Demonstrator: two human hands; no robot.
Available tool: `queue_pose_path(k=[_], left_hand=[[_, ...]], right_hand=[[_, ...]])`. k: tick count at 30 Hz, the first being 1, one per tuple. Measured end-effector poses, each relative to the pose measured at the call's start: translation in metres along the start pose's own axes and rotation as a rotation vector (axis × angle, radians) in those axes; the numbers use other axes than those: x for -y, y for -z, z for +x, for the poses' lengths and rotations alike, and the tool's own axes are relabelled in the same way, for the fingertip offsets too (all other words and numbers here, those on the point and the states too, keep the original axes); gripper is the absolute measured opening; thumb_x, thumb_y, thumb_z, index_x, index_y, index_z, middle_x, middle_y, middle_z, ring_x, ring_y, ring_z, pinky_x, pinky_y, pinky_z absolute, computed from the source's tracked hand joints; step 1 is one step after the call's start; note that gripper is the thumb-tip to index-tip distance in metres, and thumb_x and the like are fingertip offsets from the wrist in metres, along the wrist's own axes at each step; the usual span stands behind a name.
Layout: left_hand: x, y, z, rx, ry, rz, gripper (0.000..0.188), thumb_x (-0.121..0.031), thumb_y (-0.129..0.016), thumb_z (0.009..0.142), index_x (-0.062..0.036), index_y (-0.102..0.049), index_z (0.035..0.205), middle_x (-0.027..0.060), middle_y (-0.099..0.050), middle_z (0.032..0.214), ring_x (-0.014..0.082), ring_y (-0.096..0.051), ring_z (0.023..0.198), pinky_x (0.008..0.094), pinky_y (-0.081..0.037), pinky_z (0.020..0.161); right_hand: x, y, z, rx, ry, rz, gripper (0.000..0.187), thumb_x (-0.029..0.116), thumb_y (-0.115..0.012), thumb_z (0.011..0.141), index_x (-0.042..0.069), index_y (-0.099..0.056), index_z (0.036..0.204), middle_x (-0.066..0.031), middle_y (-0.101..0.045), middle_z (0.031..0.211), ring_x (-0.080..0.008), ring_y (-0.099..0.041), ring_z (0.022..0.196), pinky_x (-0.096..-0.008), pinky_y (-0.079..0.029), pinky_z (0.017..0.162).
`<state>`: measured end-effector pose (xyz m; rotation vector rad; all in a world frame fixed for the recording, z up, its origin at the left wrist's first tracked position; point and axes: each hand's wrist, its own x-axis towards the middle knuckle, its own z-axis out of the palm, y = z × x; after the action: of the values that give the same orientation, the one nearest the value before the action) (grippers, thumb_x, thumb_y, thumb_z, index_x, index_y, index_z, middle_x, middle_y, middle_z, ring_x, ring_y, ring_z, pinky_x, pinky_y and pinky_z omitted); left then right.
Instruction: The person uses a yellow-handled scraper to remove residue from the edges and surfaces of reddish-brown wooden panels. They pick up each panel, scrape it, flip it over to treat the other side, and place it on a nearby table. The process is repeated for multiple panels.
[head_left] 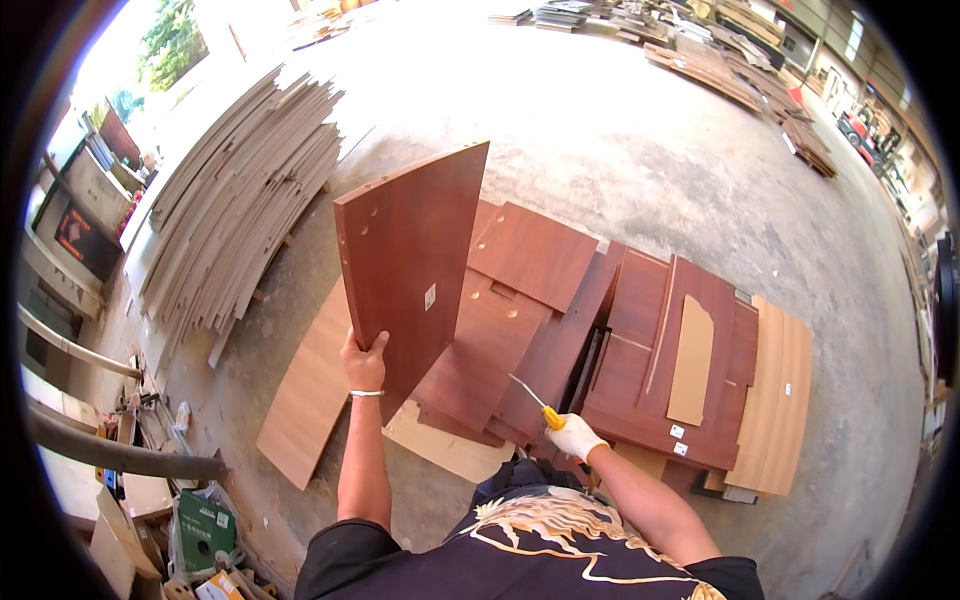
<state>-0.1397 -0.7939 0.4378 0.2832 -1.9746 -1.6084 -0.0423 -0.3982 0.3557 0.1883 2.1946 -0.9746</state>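
Note:
A reddish-brown wooden panel [415, 250] stands tilted on edge, with small round holes and a white sticker on its face. My bare left hand [364, 362] grips its near edge, thumb on the face; a light band circles the wrist. In a white glove, my right hand [577, 437] is closed round the yellow handle of a screwdriver [552, 416]. The thin metal shaft points up and left, over stacked reddish-brown boards [485, 335]. The tip appears apart from the held panel.
More dark boards [640, 380] lie right of centre, with a tan piece [692, 360] on top and lighter boards [775, 395] beyond. A light-brown board [308, 395] lies left. Long grey strips [235, 200] are piled farther left. Boxes [205, 530] and a curved pipe [125, 455] crowd the lower left.

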Motion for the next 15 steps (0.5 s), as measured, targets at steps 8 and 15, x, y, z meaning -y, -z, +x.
queue_pose_path(k=[8,15], left_hand=[[-0.003,0.018,0.0,0.058,0.106,-0.049,0.027,-0.002,-0.076,0.084,0.0038,-0.068,0.109,0.0072,-0.073,0.1,0.0128,-0.067,0.089,0.028,-0.053,0.082],[0.008,0.028,0.015,0.103,0.194,-0.091,0.021,-0.008,-0.082,0.082,0.0018,-0.073,0.098,0.0044,-0.073,0.091,0.011,-0.066,0.08,0.0272,-0.054,0.074]], right_hand=[[0.012,0.009,0.019,-0.012,-0.044,0.005,0.031,0.029,-0.063,0.09,0.001,-0.07,0.1,-0.019,-0.071,0.08,-0.0315,-0.07,0.068,-0.0407,-0.056,0.063],[0.062,-0.029,0.015,0.268,0.046,-0.373,0.036,0.033,-0.062,0.087,0.005,-0.074,0.105,-0.0234,-0.072,0.098,-0.037,-0.072,0.09,-0.043,-0.056,0.083]])
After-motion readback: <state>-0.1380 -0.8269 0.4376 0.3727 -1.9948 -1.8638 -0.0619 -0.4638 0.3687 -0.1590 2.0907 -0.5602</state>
